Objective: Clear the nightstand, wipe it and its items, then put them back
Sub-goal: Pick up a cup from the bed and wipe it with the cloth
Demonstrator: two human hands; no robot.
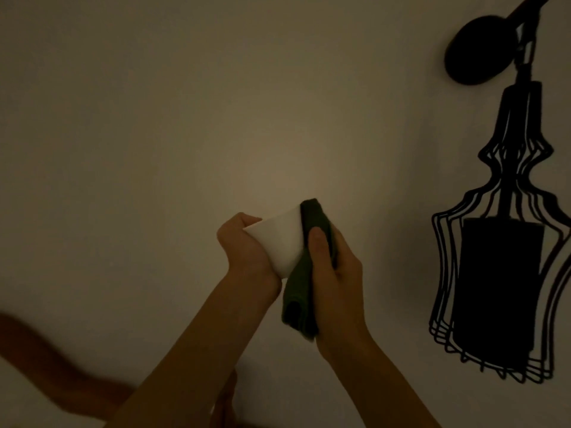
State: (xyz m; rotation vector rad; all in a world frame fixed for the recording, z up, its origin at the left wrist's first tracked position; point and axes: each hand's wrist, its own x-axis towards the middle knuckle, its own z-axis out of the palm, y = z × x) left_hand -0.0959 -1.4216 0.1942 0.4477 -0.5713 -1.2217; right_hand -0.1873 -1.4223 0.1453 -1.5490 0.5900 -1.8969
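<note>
In dim light I hold a small white cone-shaped item [279,240], wide end up and narrow end down, in front of a plain wall. My left hand [247,248] grips its left side. My right hand [332,273] presses a folded dark green cloth [304,273] against the item's right side, with the thumb on the cloth. The cloth's lower end hangs down between my wrists. The nightstand is out of view.
A black wire-cage wall lamp [500,257] hangs on the right, fixed by a round black mount [475,50] above it. A blurred reddish-brown shape [52,362] curves across the lower left. A pale wall [154,134] fills the rest of the view.
</note>
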